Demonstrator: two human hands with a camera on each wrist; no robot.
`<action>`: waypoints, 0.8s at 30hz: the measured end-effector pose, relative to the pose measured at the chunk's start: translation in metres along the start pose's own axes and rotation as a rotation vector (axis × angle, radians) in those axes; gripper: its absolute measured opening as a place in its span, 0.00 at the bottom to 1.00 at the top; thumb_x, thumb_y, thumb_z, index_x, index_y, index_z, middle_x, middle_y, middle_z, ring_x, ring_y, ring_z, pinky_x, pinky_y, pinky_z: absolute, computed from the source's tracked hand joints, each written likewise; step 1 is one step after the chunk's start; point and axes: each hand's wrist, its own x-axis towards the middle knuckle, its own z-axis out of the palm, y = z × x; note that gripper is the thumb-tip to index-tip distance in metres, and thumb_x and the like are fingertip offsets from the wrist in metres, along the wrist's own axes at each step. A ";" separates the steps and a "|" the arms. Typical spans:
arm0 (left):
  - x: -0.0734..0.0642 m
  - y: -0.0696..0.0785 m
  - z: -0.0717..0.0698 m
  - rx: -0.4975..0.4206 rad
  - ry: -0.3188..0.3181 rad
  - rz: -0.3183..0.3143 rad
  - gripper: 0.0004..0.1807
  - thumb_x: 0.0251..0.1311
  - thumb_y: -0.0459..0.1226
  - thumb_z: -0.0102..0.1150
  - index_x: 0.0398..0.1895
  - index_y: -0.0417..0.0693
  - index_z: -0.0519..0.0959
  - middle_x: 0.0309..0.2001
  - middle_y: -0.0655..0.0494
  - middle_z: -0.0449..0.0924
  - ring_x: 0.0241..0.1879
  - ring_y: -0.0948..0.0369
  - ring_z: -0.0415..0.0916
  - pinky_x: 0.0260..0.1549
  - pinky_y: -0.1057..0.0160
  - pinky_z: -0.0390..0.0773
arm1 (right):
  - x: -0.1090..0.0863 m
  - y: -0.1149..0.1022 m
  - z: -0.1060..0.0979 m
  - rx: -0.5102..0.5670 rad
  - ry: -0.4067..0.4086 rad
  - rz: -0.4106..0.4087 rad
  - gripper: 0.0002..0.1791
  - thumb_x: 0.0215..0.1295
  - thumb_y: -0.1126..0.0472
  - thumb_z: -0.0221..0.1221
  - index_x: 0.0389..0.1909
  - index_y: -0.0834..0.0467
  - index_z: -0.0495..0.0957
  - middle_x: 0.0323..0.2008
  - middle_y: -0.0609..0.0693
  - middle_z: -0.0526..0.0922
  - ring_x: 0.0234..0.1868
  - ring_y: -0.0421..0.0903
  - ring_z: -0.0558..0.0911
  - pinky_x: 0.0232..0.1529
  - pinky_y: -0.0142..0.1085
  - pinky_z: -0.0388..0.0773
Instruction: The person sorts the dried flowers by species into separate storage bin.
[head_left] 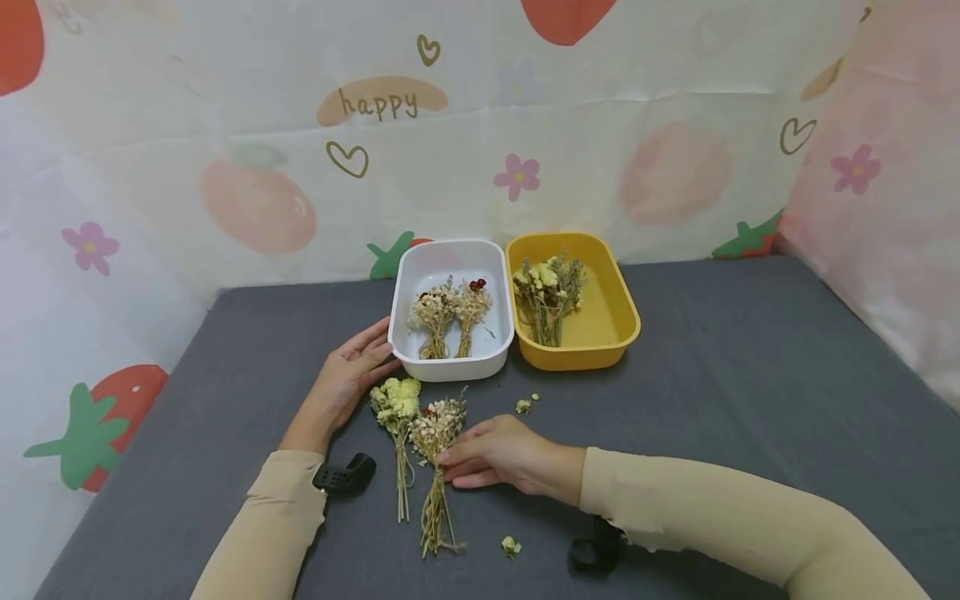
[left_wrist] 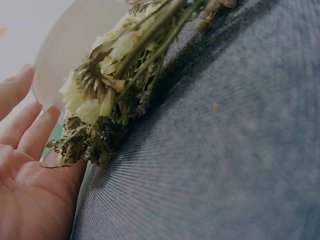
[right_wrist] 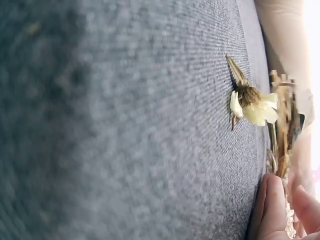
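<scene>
My left hand (head_left: 347, 385) touches the left side of a white tray (head_left: 457, 369), its fingers extended. Beside that hand, on the cloth, lies a bunch of pale yellow dried flowers (head_left: 396, 402); the same yellow bunch (left_wrist: 100, 95) looms close in the left wrist view. Just right of it, my right hand (head_left: 513, 457) pinches the stems of a bunch of small cream dried flowers (head_left: 435, 427) with a few red ones. In the right wrist view the thumb and fingers (right_wrist: 275, 205) meet at the stems. Inside the white tray are two cream bunches (head_left: 433, 317).
A yellow tray (head_left: 611, 300) stands against the white one, holding yellow and greenish dried flowers (head_left: 551, 292). Loose blossoms lie on the grey cloth (head_left: 720, 400), one (head_left: 510, 547) near the front. A printed curtain (head_left: 480, 125) hangs behind the table.
</scene>
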 end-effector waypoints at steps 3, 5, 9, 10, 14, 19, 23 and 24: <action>-0.001 0.001 0.000 -0.006 -0.001 -0.001 0.34 0.73 0.39 0.54 0.78 0.45 0.56 0.78 0.48 0.56 0.76 0.51 0.57 0.59 0.68 0.80 | 0.002 -0.001 0.001 -0.002 0.017 -0.006 0.12 0.66 0.68 0.63 0.48 0.70 0.82 0.40 0.57 0.89 0.34 0.42 0.87 0.45 0.37 0.89; -0.001 0.001 0.000 -0.008 -0.004 -0.001 0.34 0.73 0.39 0.54 0.78 0.45 0.55 0.78 0.48 0.56 0.76 0.51 0.57 0.59 0.68 0.80 | 0.003 -0.001 0.001 -0.001 0.026 -0.007 0.12 0.66 0.69 0.63 0.48 0.70 0.82 0.38 0.56 0.90 0.33 0.42 0.87 0.45 0.37 0.89; -0.001 0.001 0.000 -0.006 -0.006 0.000 0.34 0.73 0.39 0.54 0.78 0.45 0.55 0.78 0.47 0.55 0.76 0.51 0.57 0.59 0.68 0.80 | 0.004 0.000 0.000 -0.001 0.030 -0.005 0.12 0.65 0.70 0.62 0.48 0.70 0.82 0.36 0.54 0.90 0.32 0.41 0.87 0.44 0.36 0.89; -0.001 0.001 0.000 -0.006 -0.005 0.000 0.34 0.73 0.39 0.54 0.78 0.45 0.55 0.78 0.47 0.55 0.76 0.51 0.57 0.59 0.69 0.80 | 0.005 0.000 0.000 -0.001 0.032 -0.006 0.12 0.65 0.70 0.62 0.49 0.70 0.82 0.36 0.54 0.90 0.32 0.41 0.87 0.43 0.36 0.89; -0.001 0.001 0.000 0.001 -0.005 0.003 0.34 0.73 0.39 0.54 0.78 0.45 0.55 0.78 0.48 0.55 0.76 0.52 0.57 0.59 0.69 0.80 | 0.003 0.000 -0.002 -0.006 0.040 -0.016 0.14 0.64 0.71 0.63 0.50 0.71 0.80 0.36 0.55 0.89 0.31 0.42 0.87 0.43 0.36 0.89; 0.000 0.000 0.000 0.004 -0.003 0.002 0.34 0.73 0.39 0.53 0.78 0.45 0.55 0.78 0.48 0.56 0.76 0.52 0.57 0.59 0.69 0.80 | -0.008 -0.001 -0.007 -0.033 0.050 -0.020 0.18 0.64 0.72 0.62 0.54 0.71 0.77 0.39 0.58 0.89 0.33 0.43 0.88 0.43 0.38 0.89; 0.000 0.000 0.000 0.002 -0.002 0.001 0.33 0.74 0.38 0.52 0.78 0.45 0.55 0.78 0.48 0.56 0.76 0.52 0.57 0.58 0.69 0.80 | -0.020 -0.005 -0.011 -0.049 0.034 -0.046 0.19 0.63 0.71 0.63 0.55 0.71 0.76 0.39 0.58 0.89 0.34 0.44 0.88 0.43 0.39 0.89; 0.000 0.000 0.000 0.003 -0.002 0.001 0.33 0.74 0.38 0.52 0.78 0.45 0.55 0.78 0.48 0.56 0.76 0.52 0.57 0.58 0.69 0.80 | -0.023 -0.007 -0.012 -0.050 0.029 -0.057 0.19 0.63 0.71 0.63 0.55 0.71 0.76 0.38 0.57 0.89 0.34 0.44 0.88 0.44 0.39 0.89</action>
